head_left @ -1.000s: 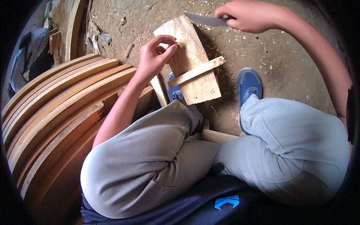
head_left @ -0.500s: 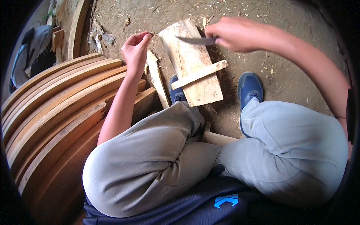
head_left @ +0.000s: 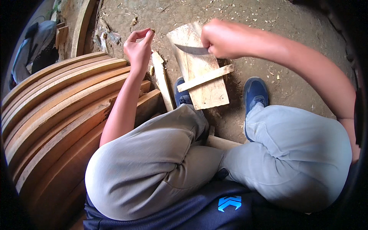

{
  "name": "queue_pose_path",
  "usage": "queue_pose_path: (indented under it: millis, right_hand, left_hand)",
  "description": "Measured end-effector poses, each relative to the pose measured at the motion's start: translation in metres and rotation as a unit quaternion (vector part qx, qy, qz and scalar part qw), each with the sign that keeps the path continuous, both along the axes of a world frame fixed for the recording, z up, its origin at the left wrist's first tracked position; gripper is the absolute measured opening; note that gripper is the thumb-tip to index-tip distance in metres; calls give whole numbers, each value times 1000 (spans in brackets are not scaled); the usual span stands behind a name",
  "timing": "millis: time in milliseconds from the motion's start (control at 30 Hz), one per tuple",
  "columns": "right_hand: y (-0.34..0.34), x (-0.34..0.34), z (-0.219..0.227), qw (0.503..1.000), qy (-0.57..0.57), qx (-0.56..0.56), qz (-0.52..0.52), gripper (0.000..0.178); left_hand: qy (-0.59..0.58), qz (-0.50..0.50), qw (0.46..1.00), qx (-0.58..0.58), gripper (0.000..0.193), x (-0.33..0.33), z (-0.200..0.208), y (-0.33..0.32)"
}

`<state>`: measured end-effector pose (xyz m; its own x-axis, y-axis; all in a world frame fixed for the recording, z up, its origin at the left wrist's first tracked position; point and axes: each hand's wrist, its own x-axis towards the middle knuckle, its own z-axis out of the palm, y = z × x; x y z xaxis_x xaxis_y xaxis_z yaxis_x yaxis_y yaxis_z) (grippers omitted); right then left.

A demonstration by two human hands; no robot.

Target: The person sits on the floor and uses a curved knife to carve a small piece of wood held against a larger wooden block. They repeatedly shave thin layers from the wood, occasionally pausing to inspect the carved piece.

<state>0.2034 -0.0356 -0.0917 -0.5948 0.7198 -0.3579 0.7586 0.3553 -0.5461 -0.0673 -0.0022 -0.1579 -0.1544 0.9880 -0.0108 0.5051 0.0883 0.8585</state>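
Right grip is wrapped around a knife over a board. A small piece is pinched in left grip.

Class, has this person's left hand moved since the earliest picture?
Yes: leftward, judged against the stacked planks. The left hand, then over the wooden board, is now to the board's left.

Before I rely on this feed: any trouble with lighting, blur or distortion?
Head view: stacked planks curve near the rim, probably at least partly fisheye distortion, and the corners are black; head view: their lower ends sink into shadow while the left knee looks pale and bright; head view: the right hand and knife seem slightly soft, but the wooden board reads clearly.
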Motion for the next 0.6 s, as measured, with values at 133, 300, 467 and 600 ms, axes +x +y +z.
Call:
queue_pose_path:
  millis: [133,300,467,600]
  right_hand:
    - [10,-1,1,995,-15,36,-86,19]
    - [30,15,7,993,-62,4,-104,21]
    - [2,16,-9,997,14,-63,34,17]
    - [-1,20,-17,998,-21,-49,30,19]
  left_hand:
    - [-51,-9,999,-6,15,2,4,0]
    - [-262,-5,962,-79,22,9,18,4]
    - [-331,-24,933,-138,21,19,30,5]
    - [-358,-53,924,-123,21,28,29,1]
